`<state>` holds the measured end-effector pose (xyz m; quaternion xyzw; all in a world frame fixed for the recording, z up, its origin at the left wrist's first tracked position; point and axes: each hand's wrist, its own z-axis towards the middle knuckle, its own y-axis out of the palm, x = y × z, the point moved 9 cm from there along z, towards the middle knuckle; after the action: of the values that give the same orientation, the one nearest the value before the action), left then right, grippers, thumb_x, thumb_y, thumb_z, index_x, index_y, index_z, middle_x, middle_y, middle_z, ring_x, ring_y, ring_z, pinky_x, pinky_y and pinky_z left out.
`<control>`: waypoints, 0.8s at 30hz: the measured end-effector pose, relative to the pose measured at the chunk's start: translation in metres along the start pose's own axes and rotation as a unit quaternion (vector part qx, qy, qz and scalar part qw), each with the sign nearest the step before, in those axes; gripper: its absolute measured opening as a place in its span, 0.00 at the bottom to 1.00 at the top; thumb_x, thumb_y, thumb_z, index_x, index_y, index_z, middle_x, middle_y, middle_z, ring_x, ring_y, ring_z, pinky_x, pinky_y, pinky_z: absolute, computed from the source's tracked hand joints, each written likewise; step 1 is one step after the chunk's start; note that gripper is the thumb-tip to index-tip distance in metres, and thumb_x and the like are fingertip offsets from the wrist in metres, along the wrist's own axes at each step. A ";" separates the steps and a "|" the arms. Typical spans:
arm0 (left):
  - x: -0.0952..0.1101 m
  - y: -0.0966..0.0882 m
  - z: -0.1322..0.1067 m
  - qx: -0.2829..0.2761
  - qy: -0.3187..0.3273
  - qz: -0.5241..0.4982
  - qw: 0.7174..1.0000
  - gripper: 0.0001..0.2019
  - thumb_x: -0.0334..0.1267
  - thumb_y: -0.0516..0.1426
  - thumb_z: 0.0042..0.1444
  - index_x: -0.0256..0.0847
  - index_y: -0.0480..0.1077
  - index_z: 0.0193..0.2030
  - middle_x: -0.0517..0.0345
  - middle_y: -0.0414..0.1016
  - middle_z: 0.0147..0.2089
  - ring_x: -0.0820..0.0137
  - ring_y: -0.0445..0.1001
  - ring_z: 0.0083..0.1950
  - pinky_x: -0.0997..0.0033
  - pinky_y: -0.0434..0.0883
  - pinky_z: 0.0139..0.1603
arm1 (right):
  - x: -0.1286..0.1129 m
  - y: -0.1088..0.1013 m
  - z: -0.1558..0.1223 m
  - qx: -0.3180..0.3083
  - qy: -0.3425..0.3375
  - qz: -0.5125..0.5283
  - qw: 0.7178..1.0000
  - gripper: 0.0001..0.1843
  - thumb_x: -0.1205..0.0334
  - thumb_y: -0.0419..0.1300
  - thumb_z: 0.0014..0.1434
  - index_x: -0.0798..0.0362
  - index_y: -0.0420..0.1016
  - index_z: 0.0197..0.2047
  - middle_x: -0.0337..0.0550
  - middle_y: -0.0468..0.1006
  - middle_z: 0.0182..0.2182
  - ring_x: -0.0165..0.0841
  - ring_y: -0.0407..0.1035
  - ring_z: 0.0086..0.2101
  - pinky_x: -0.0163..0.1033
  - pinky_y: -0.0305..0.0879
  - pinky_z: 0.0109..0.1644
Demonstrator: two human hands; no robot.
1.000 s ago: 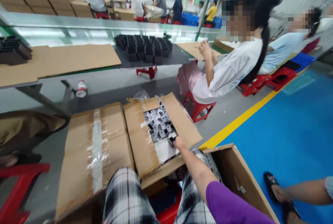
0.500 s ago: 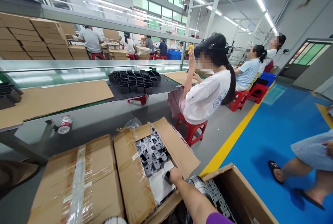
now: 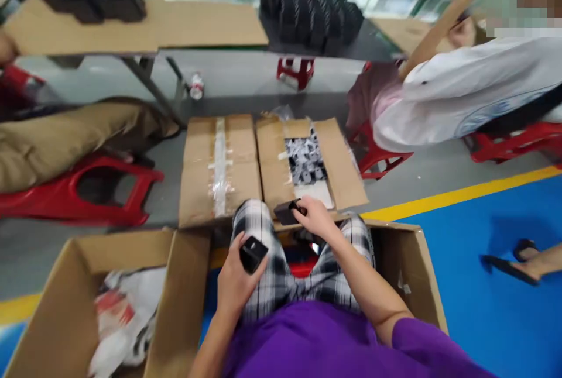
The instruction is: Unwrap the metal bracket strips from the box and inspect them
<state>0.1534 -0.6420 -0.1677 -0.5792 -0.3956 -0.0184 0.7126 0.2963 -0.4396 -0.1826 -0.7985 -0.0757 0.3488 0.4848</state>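
My left hand (image 3: 236,277) is wrapped round a small black box-shaped part (image 3: 253,254) above my left thigh. In my right hand (image 3: 315,217) is another dark rectangular part (image 3: 287,212), gripped by one end over the gap between my knees. Just beyond it stands an open cardboard box (image 3: 274,173), its flaps folded out. Inside lie several dark parts in clear plastic (image 3: 306,161), with a pale sheet (image 3: 319,193) at the near end.
A taped carton (image 3: 239,170) stands left of the open box. At lower left, a deep carton (image 3: 123,243) holds crumpled white bags. Black parts (image 3: 311,18) stand in rows on the bench. A co-worker in a white shirt (image 3: 465,91) sits at right; a red stool (image 3: 79,191) is at left.
My view has swung down and left. My right hand has drawn back from the open box toward my lap with the dark part. My left hand, holding a black part, has come into view.
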 end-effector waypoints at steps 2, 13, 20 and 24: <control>0.008 0.004 -0.002 0.004 0.014 0.005 1.000 0.35 0.50 0.60 0.56 0.39 0.55 0.66 0.45 0.78 0.55 0.56 0.80 0.52 0.58 0.79 0.46 | -0.034 0.008 -0.009 -0.028 -0.035 -0.025 0.999 0.16 0.56 0.52 0.66 0.54 0.78 0.38 0.45 0.77 0.38 0.33 0.72 0.38 0.35 0.62 0.41; 0.010 0.005 -0.014 0.046 0.065 0.050 0.996 0.33 0.45 0.60 0.58 0.37 0.55 0.67 0.42 0.78 0.54 0.57 0.80 0.52 0.63 0.79 0.44 | -0.091 0.048 -0.035 -0.123 -0.067 -0.119 0.983 0.18 0.59 0.48 0.68 0.57 0.78 0.46 0.55 0.79 0.44 0.41 0.74 0.48 0.40 0.69 0.48; 0.021 0.000 -0.012 0.062 0.139 0.085 0.985 0.30 0.45 0.56 0.62 0.39 0.58 0.68 0.42 0.76 0.57 0.57 0.78 0.54 0.63 0.77 0.50 | -0.095 0.038 -0.028 -0.139 -0.059 -0.081 0.985 0.17 0.62 0.49 0.67 0.57 0.78 0.46 0.53 0.83 0.43 0.40 0.78 0.44 0.40 0.70 0.48; 0.012 -0.006 0.000 0.102 0.192 0.045 0.975 0.31 0.47 0.54 0.60 0.55 0.57 0.70 0.53 0.79 0.52 0.56 0.81 0.47 0.56 0.80 0.43 | -0.119 0.040 -0.022 -0.139 -0.107 -0.129 0.976 0.14 0.66 0.54 0.62 0.60 0.79 0.44 0.54 0.84 0.40 0.43 0.80 0.40 0.40 0.75 0.38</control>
<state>0.1584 -0.6385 -0.1563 -0.5063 -0.2251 -0.0568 0.8305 0.2129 -0.5310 -0.1521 -0.7997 -0.2768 0.3529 0.3992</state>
